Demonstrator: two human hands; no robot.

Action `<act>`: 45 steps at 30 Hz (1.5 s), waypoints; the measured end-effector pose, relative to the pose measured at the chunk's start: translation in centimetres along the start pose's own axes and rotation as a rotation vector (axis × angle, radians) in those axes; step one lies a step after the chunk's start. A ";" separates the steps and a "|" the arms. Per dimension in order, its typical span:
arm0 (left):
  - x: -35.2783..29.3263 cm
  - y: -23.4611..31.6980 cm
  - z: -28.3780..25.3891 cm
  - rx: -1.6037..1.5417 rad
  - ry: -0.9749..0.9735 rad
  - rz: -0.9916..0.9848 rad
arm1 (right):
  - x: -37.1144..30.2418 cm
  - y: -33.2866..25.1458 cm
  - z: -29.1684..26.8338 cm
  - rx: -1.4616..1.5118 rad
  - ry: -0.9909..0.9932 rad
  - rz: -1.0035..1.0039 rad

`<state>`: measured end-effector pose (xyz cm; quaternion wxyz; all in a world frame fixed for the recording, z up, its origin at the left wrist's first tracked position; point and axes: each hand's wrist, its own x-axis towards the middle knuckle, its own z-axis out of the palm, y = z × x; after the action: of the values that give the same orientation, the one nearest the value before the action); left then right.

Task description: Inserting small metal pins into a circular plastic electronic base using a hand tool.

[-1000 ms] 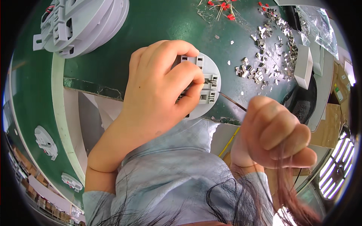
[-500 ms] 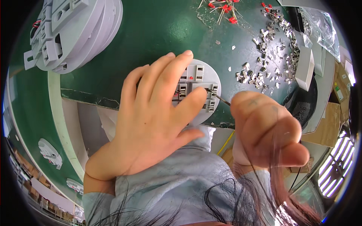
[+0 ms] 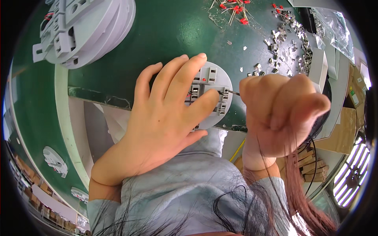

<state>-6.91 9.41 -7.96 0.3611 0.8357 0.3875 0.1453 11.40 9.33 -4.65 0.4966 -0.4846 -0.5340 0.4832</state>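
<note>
At the near edge of a green workbench (image 3: 165, 27), a worker's hands are apart: the left hand (image 3: 161, 106) lies spread, palm down, across a round gray plastic base (image 3: 223, 74), clamped on nothing that shows, while the right hand (image 3: 279, 110) is closed in a fist around a slim metal tool (image 3: 234, 93) (any handle is hidden by the fingers). The tool's end meets the base's right side, just beside the left index finger, at what looks like a seated metal clip (image 3: 224, 93). Doing this well would seem to call for even pressure from the left hand, that fingertip out of the tool's line, and the tool held level so the plastic is not scarred. To the left, a second green surface (image 3: 33, 122) curves away; brown cartons (image 3: 343, 131) stand at right. A stack of gray housings (image 3: 104, 39) occupies the bench's upper left, while a clear plastic bag (image 3: 334, 31) and a white box (image 3: 319, 67) border a scatter of loose metal clips (image 3: 278, 37). Nearby lie red LED-like parts (image 3: 238, 8) with long, thin leads.
</note>
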 end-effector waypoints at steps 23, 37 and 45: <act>-36.5 -12.5 -5.6 0.477 0.787 -1.287 | -6.7 0.7 -4.1 0.201 0.132 -0.297; 0.8 -0.5 2.2 0.418 0.185 0.070 | -2.9 4.2 -5.0 -1.017 0.111 0.028; 6.8 -1.3 -0.6 0.189 0.128 0.123 | -2.5 5.0 -5.8 -1.123 0.064 0.024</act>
<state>-3.46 15.35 -8.73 0.2456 0.8772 0.3697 0.1831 17.48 7.33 -9.60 0.1728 -0.6950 -0.6883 0.1153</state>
